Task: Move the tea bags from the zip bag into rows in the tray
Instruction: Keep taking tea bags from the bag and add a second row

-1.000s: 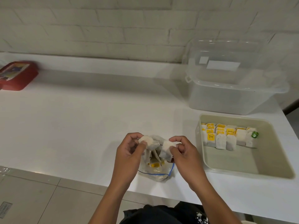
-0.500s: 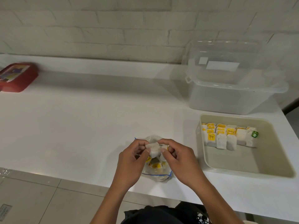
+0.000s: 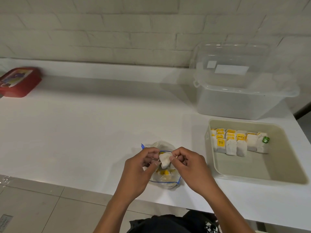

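A clear zip bag (image 3: 164,181) with a blue seal lies near the table's front edge, with yellow-tagged tea bags inside. Just above it my left hand (image 3: 139,167) and my right hand (image 3: 188,165) pinch one white tea bag (image 3: 165,159) between their fingertips. To the right stands a beige tray (image 3: 286,167). Along its far side sit rows of tea bags (image 3: 235,142), most with yellow tags and one with a green tag at the right end. The tray's near half is bare.
A large clear plastic tub (image 3: 242,91) with a lid stands behind the tray against the brick wall. A red box (image 3: 18,82) sits at the far left. The white table's (image 3: 84,132) front edge runs just below the zip bag.
One second ago each hand held a tea bag, apart from the other. The hands have come together over the zip bag and now pinch a single white tea bag.
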`<control>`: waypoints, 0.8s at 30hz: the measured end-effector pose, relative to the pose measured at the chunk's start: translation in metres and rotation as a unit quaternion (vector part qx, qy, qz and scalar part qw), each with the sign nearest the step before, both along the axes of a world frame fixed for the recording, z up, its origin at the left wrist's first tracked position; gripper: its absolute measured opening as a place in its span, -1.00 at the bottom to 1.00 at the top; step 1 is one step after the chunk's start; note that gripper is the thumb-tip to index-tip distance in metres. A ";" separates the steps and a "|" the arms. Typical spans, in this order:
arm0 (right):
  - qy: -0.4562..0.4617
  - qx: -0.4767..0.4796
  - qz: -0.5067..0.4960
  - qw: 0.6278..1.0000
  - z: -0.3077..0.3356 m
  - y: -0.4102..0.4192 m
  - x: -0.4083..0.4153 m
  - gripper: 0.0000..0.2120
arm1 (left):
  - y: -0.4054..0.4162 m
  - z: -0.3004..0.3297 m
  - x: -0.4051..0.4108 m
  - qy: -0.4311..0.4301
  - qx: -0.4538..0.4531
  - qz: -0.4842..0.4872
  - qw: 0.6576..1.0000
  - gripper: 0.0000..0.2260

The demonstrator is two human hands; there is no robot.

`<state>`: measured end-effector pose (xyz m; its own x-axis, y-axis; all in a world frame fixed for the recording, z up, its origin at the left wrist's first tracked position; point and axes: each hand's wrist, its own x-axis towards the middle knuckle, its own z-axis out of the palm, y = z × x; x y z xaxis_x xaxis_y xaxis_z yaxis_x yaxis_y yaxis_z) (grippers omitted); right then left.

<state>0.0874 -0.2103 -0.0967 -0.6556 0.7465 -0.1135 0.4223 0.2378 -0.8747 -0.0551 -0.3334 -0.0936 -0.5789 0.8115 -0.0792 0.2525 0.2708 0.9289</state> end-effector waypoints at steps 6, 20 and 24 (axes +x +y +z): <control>-0.061 0.074 0.013 0.995 -0.001 0.000 0.001 -0.89 | -0.002 -0.001 0.001 0.003 0.027 0.018 0.999 -0.65; -0.055 0.053 0.005 0.997 -0.002 0.005 0.008 -0.89 | 0.006 0.001 -0.005 -0.045 0.067 0.082 0.993 -0.73; 0.018 -0.027 -0.014 0.999 0.006 0.008 0.010 -0.91 | 0.006 -0.003 -0.003 0.005 0.027 0.055 0.998 -0.71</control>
